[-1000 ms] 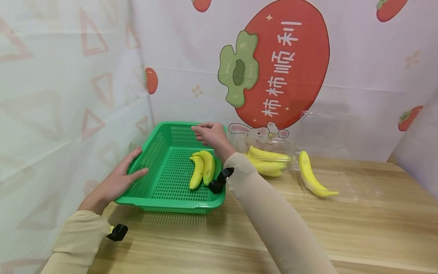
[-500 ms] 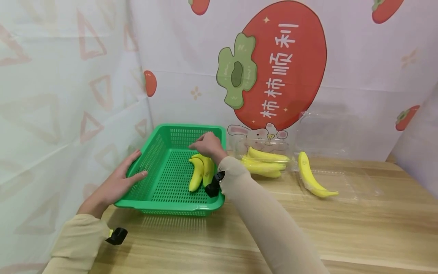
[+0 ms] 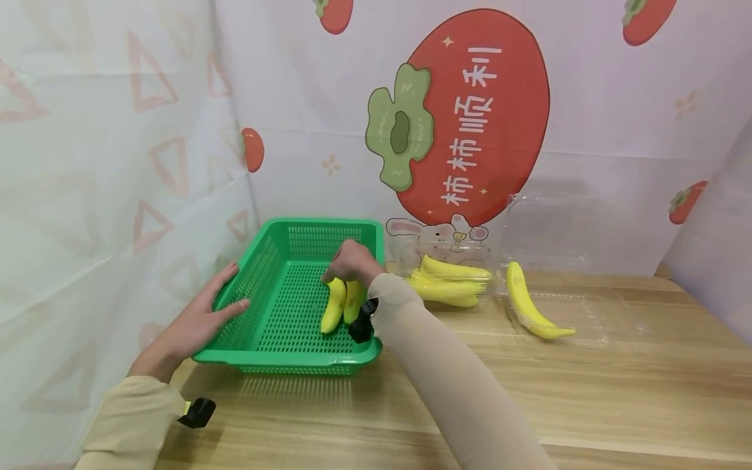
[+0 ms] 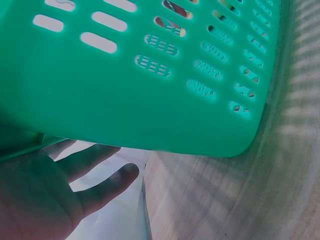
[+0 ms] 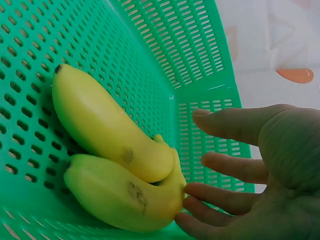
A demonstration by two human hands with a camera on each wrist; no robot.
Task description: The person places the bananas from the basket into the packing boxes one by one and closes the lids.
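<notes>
A green plastic basket point(image 3: 288, 358) with slotted walls stands at the left, two yellow bananas side by side near its right wall. My left hand point(image 3: 202, 320) rests at the basket's left rim, thumb over the rim; its fingers stretch out straight below the rim in the left wrist view. My right hand point(image 3: 352, 261) is over the bananas' far ends. In the right wrist view its fingers are spread, with lower fingertips point(image 5: 192, 189) at or touching the stem end of the lower banana point(image 5: 125, 195); the upper banana point(image 5: 107, 125) lies against it. Neither banana is gripped.
Right of the basket, a clear plastic clamshell box point(image 3: 449, 247) holds several bananas point(image 3: 449, 290). Farther right is a clear box with its lid raised point(image 3: 552, 228), and one banana point(image 3: 531, 305) lies in it. A printed cloth backdrop point(image 3: 317, 98) bounds the wooden table point(image 3: 646, 398).
My right hand has come down from above the basket's far right side to the bananas' far ends. The left hand stays at the rim. The head view has shifted slightly.
</notes>
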